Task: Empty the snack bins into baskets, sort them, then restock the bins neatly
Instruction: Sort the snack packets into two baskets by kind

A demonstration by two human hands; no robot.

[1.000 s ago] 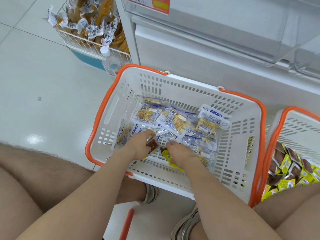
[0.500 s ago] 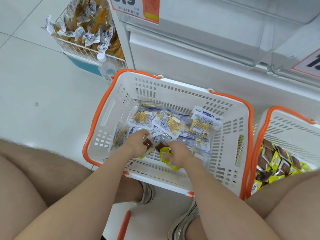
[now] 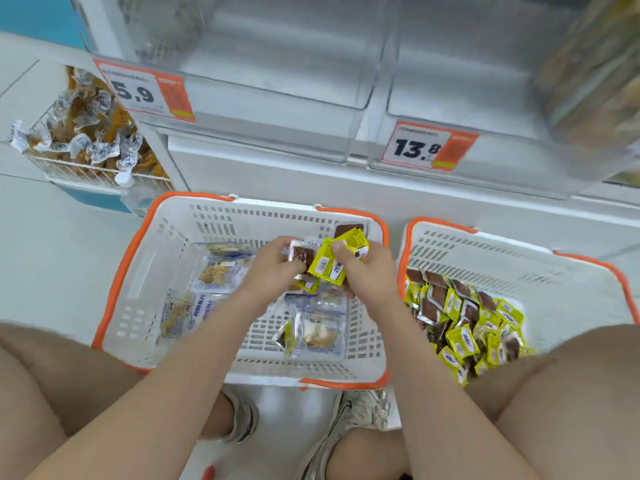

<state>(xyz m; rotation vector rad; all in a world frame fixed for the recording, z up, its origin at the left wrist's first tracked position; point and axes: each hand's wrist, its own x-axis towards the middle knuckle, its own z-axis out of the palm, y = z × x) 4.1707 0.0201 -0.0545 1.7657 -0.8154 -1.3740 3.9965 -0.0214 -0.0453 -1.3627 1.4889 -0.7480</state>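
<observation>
Both hands, left (image 3: 273, 268) and right (image 3: 363, 271), are gripping yellow packets (image 3: 332, 261) above the left basket (image 3: 138, 271), probably culling strays to join the matching pile in the right basket (image 3: 519, 268).

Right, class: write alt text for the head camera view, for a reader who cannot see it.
Both hands, left hand and right hand, hold yellow-and-brown snack packets above a white, orange-rimmed basket of clear fish-snack packs. A second basket on the right holds matching yellow packets, below empty clear bins.
</observation>
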